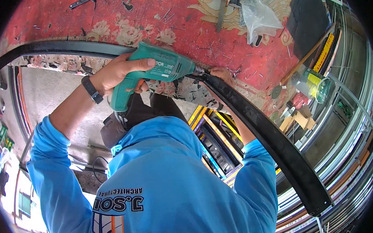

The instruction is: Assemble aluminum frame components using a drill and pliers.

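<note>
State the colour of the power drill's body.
The power drill has a bluish-green body; it shows best in the head view.

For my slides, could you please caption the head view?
Left hand grips a green drill; right hand holds a long black profile.

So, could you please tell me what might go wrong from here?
The right hand is close to the front of the drill, so if the left hand slipped, the right fingers might get hurt. The long black strip juts out past the edge of the red table, so it could tip or twist if the hold loosened.
</note>
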Demonstrator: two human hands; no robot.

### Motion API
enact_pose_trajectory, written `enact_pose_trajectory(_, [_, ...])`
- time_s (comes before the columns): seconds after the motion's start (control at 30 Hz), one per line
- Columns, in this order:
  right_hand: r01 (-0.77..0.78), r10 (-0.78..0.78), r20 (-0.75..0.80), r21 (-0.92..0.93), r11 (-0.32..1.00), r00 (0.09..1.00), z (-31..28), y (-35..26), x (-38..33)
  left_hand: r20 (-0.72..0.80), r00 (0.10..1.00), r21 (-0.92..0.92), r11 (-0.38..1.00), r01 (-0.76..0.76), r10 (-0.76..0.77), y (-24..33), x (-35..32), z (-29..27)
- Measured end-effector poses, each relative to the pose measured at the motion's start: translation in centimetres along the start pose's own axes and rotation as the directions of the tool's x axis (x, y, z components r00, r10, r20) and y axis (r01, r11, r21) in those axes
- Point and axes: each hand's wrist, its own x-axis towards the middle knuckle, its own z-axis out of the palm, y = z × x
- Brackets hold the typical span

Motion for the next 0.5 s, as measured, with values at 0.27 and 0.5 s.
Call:
enact_pose_trajectory(0.27, [0.004,-0.004,-0.001,-0.032,0.999,1.0,0.19,0.67,-0.44,-0.021,1.0,-0.004,1.0,0.015,-0.015,0.14,-0.07,0.1])
enact_pose_trajectory(0.5, [-0.012,0.012,-0.009,0.027,1.0,1.0,0.38,0.76,-0.49,-0.02,1.0,-0.041,0.999,0.021,-0.022,0.37,-0.17,0.35])
